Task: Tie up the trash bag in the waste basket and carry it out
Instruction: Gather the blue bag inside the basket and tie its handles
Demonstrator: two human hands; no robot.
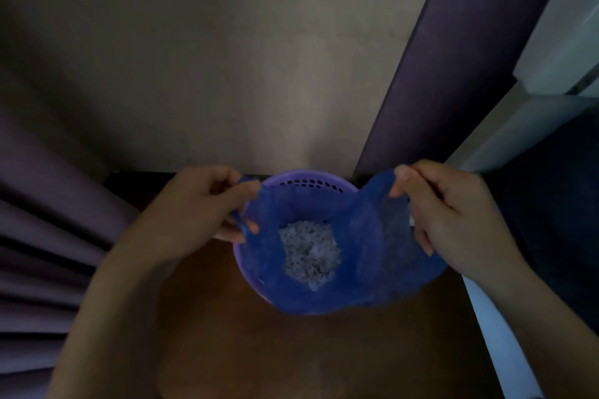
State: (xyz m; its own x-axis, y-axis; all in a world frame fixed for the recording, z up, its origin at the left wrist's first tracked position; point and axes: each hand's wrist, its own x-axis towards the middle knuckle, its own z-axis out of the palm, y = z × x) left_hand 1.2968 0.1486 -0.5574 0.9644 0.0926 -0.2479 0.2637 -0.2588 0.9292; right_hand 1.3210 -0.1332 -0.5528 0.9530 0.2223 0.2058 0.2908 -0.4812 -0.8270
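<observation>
A blue plastic trash bag (pixel 366 269) sits in a round purple waste basket (pixel 311 179) with a perforated rim, low in the middle of the view. Pale crumpled trash (pixel 309 251) lies at the bag's bottom. My left hand (pixel 201 214) grips the bag's left edge, pinched between thumb and fingers. My right hand (pixel 450 214) grips the right edge and has it pulled up and out past the basket's rim. The bag's mouth is stretched open between both hands.
The basket stands on a brown floor (pixel 291 350) against a beige wall (pixel 227 74). Purple curtain folds (pixel 39 236) hang at the left. A dark purple door frame (pixel 437 74) and white furniture (pixel 518 133) rise at the right.
</observation>
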